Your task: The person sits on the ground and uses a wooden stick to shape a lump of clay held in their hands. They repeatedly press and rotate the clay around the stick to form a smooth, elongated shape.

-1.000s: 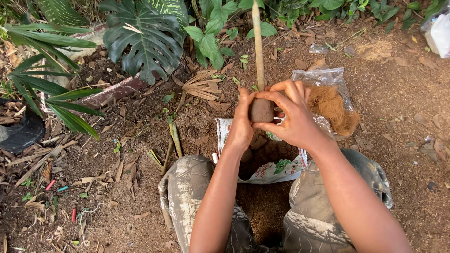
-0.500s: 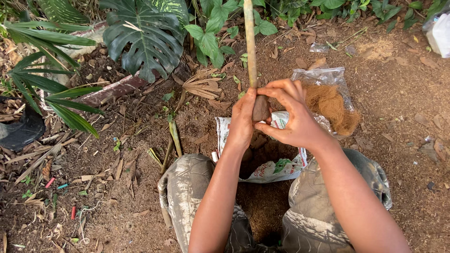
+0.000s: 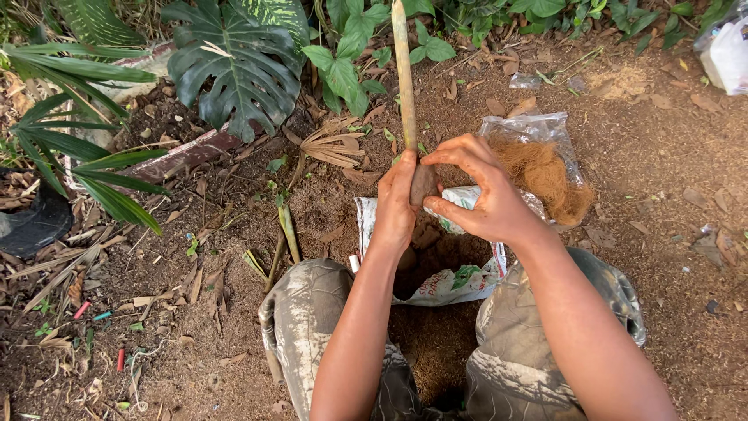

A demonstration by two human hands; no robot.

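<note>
here both hands pack a dark brown clump of soil [image 3: 423,184] round the pale upright stem [image 3: 403,74], above the white printed soil bag [image 3: 448,284]; left hand [image 3: 395,204] cups it, right hand [image 3: 487,199] pinches; best pressed evenly, stem kept straight

A split-leaf plant [image 3: 234,70] and palm fronds [image 3: 86,148] border the soil.

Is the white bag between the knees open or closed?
Open: the white bag shows a wide mouth with dark soil inside.
</note>
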